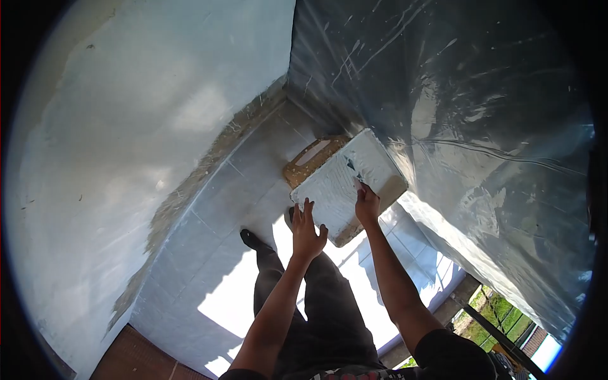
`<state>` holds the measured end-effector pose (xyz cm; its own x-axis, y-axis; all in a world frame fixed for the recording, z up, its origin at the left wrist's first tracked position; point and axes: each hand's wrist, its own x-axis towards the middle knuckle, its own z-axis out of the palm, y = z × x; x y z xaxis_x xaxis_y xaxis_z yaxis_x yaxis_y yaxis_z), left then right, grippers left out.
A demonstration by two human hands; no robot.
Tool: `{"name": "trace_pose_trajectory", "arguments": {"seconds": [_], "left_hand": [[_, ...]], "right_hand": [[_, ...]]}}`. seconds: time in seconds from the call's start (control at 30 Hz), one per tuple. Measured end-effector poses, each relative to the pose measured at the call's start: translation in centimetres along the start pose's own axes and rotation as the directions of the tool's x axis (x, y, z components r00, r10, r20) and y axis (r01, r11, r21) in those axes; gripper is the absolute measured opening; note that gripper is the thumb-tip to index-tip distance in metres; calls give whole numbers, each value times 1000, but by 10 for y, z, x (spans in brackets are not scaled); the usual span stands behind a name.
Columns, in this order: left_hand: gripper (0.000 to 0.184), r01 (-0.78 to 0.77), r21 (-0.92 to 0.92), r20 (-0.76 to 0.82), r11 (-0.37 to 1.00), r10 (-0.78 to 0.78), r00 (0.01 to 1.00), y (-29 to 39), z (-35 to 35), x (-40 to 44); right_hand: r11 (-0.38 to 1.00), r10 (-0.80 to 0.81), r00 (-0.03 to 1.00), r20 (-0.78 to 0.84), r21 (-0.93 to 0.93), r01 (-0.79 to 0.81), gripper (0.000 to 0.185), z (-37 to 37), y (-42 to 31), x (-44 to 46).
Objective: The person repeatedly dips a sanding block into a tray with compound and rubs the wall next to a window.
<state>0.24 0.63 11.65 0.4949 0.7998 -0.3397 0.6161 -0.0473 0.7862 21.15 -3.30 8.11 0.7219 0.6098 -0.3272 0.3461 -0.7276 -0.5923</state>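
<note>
A shallow tray (387,166) smeared with white paint or plaster lies tilted in the middle of the view. Over its right part is my right hand (367,204), its fingers closed round a small tool (356,177) whose dark end rests in the white coating. Near the tray's lower left edge, my left hand (308,234) has its fingers spread and holds nothing. Whether its fingertips touch the tray I cannot tell. A brown, white-spotted object with an oblong opening (303,171) stands behind the tray.
On the left rises a whitish wall (145,114) with a rough lower edge. Dark plastic sheeting (494,126) covers the right side. Below are floor tiles (209,221), partly sunlit, and my foot (250,238). A dark bar (494,327) and grass (503,316) show at the lower right.
</note>
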Motion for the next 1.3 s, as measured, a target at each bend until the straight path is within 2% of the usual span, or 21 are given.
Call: {"name": "trace_pose_trajectory", "arguments": {"seconds": [0.07, 0.1, 0.17, 0.27, 0.4, 0.43, 0.53, 0.6, 0.67, 0.7, 0.73, 0.8, 0.87, 0.93, 0.97, 1.07, 1.1, 1.13, 1.2, 1.27, 1.3], "left_hand": [[86, -16, 38, 9, 999, 15, 1000, -8, 3, 8], [83, -31, 27, 5, 999, 31, 1000, -12, 5, 12], [83, -28, 10, 15, 1000, 27, 1000, -16, 4, 18], [83, -55, 14, 0, 998, 55, 998, -26, 9, 25], [87, -62, 24, 8, 998, 62, 998, -26, 7, 31], [87, -65, 23, 6, 998, 65, 998, -27, 6, 32], [87, -61, 2, 7, 998, 61, 998, -28, 5, 35], [87, -58, 14, 17, 998, 58, 998, -27, 7, 36], [87, -49, 30, 34, 998, 48, 998, -28, 8, 36], [86, -63, 20, 32, 998, 62, 998, -29, 9, 37], [86, -77, 9, 30, 997, 77, 997, -29, 10, 37], [86, -78, 8, 32, 997, 78, 996, -29, 9, 36], [86, -79, 4, 28, 997, 78, 997, -28, 7, 34], [87, -92, 17, 11, 996, 92, 996, -28, 7, 33], [87, -98, 18, 6, 995, 98, 995, -30, 7, 34], [87, -108, 60, 7, 992, 108, 994, -36, 6, 26], [85, -106, 55, 5, 993, 106, 994, -39, 5, 24], [83, -110, 49, 2, 993, 110, 994, -42, 5, 24], [81, -105, 41, -11, 994, 105, 994, -45, 5, 23], [80, -101, 26, -30, 995, 101, 994, -41, 5, 22], [79, -85, 22, -8, 996, 85, 996, -37, 3, 21]], "right_hand": [[975, -215, 971, -106, -84, 206, 31, 13, 5, 18], [976, -206, 973, -101, -89, 198, 31, 18, 2, 27], [929, -318, 946, -66, -223, 296, 35, 25, -9, 40], [875, -342, 940, -8, -369, 315, 37, 37, -21, 61], [813, -459, 878, -135, -461, 355, 40, 76, -3, 51], [808, -437, 891, -120, -487, 331, 37, 74, -10, 36], [846, -410, 910, -58, -396, 356, 35, 60, -13, 21], [866, -415, 903, -106, -351, 357, 35, 54, -19, 36], [855, -468, 847, -252, -373, 361, 38, 58, -24, 60], [873, -391, 904, -173, -381, 305, 43, 63, -20, 67], [874, -388, 905, -175, -382, 301, 43, 70, -15, 64], [805, -483, 847, -222, -493, 330, 43, 85, -11, 48], [817, -464, 862, -203, -475, 328, 41, 80, -6, 34], [839, -433, 896, -96, -405, 363, 38, 66, -5, 30], [859, -440, 888, -136, -350, 372, 38, 62, -6, 35], [885, -358, 927, -108, -355, 301, 34, 56, -23, 60], [872, -306, 952, -7, -403, 278, 38, 60, -21, 62], [874, -302, 953, -8, -402, 273, 38, 66, -19, 56], [807, -515, 836, -189, -436, 398, 37, 79, -13, 33], [795, -534, 829, -166, -431, 426, 34, 73, -4, 17], [824, -490, 865, -108, -380, 419, 32, 65, -5, 15]]}}
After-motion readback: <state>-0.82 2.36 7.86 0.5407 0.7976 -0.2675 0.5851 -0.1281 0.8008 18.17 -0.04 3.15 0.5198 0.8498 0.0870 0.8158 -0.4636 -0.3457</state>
